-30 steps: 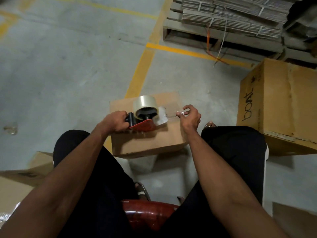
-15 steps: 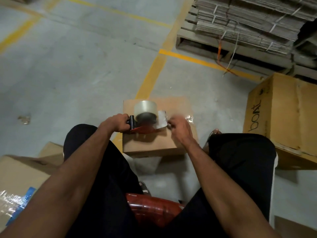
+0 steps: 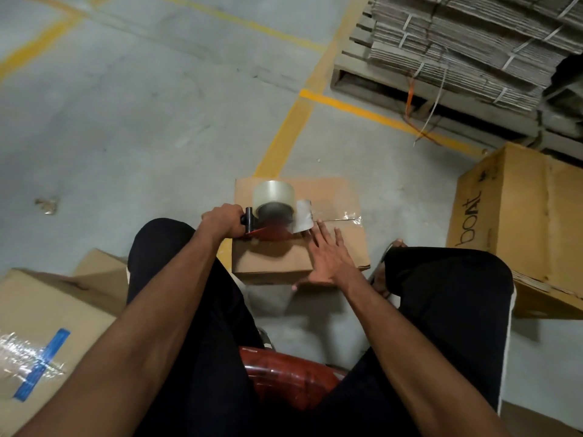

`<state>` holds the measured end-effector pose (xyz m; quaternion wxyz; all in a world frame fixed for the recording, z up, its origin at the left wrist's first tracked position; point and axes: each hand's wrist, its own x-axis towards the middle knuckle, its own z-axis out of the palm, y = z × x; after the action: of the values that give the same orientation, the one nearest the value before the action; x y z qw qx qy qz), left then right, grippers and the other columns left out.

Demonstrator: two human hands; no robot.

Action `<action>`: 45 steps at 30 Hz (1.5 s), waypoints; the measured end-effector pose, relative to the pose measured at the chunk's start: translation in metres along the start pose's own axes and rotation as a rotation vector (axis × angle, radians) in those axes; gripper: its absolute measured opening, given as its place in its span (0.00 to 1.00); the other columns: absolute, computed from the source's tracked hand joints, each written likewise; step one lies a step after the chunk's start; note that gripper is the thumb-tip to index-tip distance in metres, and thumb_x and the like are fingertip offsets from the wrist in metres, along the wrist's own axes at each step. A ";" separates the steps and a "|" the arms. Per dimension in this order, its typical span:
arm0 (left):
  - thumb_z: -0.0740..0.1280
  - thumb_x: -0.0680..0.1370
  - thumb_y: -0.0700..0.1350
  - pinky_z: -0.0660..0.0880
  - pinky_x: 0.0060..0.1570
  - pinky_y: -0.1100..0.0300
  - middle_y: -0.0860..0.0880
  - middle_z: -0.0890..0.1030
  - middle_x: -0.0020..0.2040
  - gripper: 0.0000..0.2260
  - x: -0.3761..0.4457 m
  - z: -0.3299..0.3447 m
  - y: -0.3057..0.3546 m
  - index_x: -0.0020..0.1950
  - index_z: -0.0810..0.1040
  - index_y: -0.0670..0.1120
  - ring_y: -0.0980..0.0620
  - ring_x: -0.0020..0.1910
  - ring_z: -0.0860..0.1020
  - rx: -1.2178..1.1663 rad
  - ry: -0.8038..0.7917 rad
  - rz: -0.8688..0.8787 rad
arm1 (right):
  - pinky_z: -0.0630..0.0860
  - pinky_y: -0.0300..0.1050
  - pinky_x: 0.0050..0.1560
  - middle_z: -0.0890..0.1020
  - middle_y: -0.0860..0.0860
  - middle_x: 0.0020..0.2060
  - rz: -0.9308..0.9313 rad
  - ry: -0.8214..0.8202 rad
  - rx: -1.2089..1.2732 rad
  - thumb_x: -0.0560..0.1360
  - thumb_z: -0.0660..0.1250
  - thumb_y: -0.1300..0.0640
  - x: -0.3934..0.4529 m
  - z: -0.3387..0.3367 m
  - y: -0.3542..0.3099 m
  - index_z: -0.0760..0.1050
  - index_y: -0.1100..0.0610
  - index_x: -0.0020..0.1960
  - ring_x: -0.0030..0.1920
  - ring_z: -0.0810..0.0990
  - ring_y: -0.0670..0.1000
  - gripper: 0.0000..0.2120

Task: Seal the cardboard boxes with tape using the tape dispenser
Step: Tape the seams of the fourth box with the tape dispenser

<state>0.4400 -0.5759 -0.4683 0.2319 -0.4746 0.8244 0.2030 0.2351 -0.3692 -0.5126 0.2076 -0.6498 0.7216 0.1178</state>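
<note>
On top of the small brown cardboard box (image 3: 328, 197), my left hand (image 3: 220, 223) grips the red tape dispenser (image 3: 273, 212), my right hand (image 3: 328, 257) presses flat, and most of the seam is not taped yet.

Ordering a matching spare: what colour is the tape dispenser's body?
Red, with a black handle; the tape dispenser shows in the head view.

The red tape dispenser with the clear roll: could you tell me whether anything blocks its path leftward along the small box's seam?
Nothing visible does. The red tape dispenser, gripped by the left hand, sits on the small brown cardboard box; the right hand lies flat to its right, over the taped stretch.
</note>
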 end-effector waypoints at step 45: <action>0.69 0.77 0.49 0.76 0.50 0.50 0.38 0.79 0.57 0.14 0.050 -0.056 -0.048 0.57 0.75 0.42 0.36 0.53 0.79 0.117 0.016 0.098 | 0.50 0.81 0.71 0.45 0.59 0.82 0.327 0.000 0.141 0.53 0.62 0.13 0.028 -0.016 -0.014 0.30 0.43 0.81 0.80 0.47 0.67 0.71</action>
<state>0.4495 -0.6637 -0.4572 0.2426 -0.4210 0.8589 0.1621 0.2449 -0.4029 -0.5093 0.2307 -0.5074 0.8243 0.0991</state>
